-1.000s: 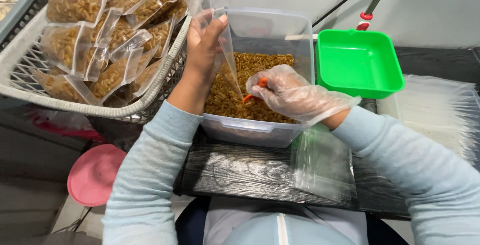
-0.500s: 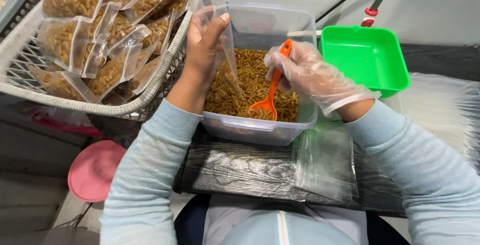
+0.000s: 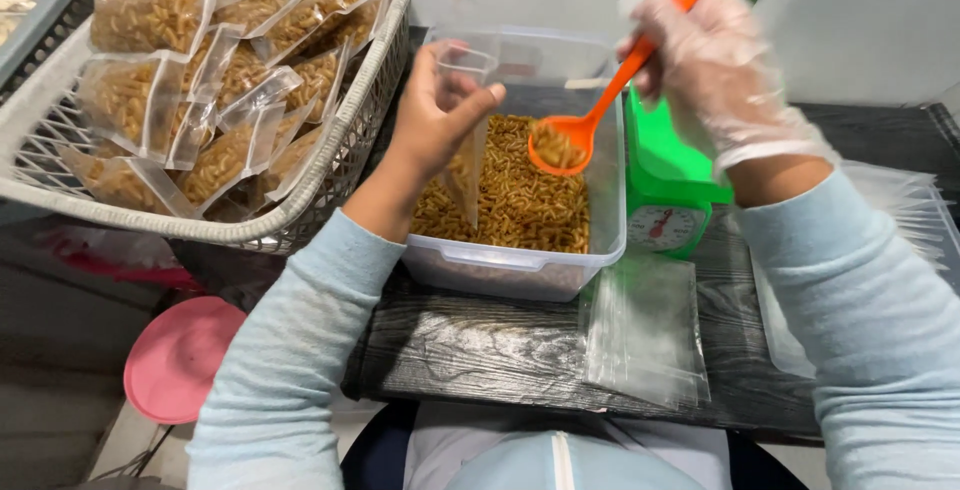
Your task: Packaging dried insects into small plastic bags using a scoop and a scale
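The left hand (image 3: 432, 110) pinches an open clear pouch (image 3: 466, 140) over the pasta tub (image 3: 520, 255). The gloved right hand (image 3: 715, 65) grips a loaded orange scoop (image 3: 580, 135) right of the pouch.

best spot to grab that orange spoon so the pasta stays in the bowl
Grip the orange spoon high on its handle, near the top end, coming from the right and above, as the gloved right hand does. The handle slants up to the right from the loaded bowl, which sits low over the clear tub. A high grip keeps the bowl facing up and fingers clear of the pasta.
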